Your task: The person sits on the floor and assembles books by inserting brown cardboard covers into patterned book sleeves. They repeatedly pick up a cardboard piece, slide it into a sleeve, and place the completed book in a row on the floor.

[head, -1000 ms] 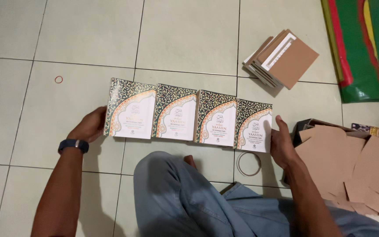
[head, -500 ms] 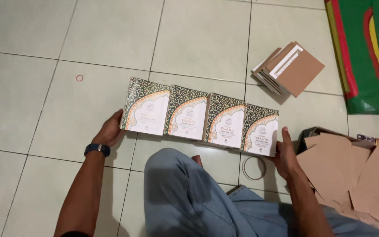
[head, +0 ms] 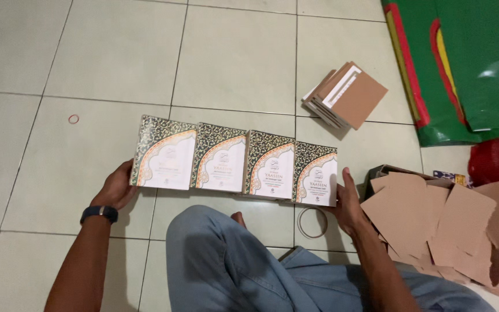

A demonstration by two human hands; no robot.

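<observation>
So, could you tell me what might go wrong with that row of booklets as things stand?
1. The four booklets overlap in a row pinched only at its ends by the left hand and right hand; the middle ones could buckle or slide out of line.
2. The tape roll lies beside the right hand and could be knocked.
3. The loose brown cards nearby might get swept into the row.

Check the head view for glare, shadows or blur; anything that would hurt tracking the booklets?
Head view: light is even, with soft short shadows under the row of booklets and the brown card stack. Faint sheen on the floor tiles, no hard glare. Booklet covers, left hand and right hand are fairly sharp. The green sheet at the top right edge is smeared.
</observation>
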